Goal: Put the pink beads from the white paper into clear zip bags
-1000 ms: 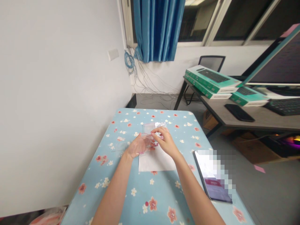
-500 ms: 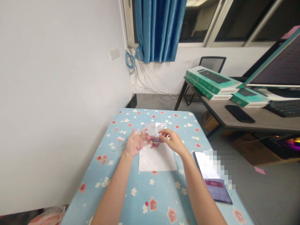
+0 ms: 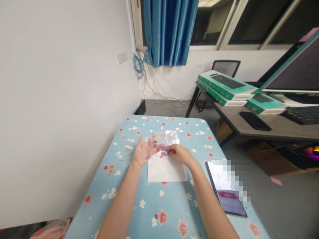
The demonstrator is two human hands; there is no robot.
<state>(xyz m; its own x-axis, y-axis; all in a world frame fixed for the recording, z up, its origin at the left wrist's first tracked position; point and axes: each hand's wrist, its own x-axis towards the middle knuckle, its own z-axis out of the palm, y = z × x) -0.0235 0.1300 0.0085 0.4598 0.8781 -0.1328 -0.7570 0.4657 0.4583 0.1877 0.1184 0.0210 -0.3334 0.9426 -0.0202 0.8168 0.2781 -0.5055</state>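
Note:
Several small pink beads [image 3: 163, 154] lie in short rows above the white paper [image 3: 166, 171] in the middle of the table. My left hand [image 3: 143, 151] is beside them, palm turned up and fingers spread, with a few pink beads against the palm. A clear plastic bag [image 3: 171, 135] lies behind the beads; clear film also seems to cross my left fingers. At the right end of the bead rows, my right hand [image 3: 180, 153] is closed in a pinch on the pink beads. Its fingertips are partly hidden.
The table has a blue floral cloth [image 3: 142, 204]. A phone [image 3: 226, 191] lies at its right edge, and a small white wrapper [image 3: 129, 147] is left of my left hand. A desk [image 3: 249, 127] with green keyboard boxes [image 3: 224, 84] stands to the right, a wall [image 3: 62, 99] to the left.
My right hand has moved slightly down and left, and its fingers have closed at the beads. My left hand stays almost in place.

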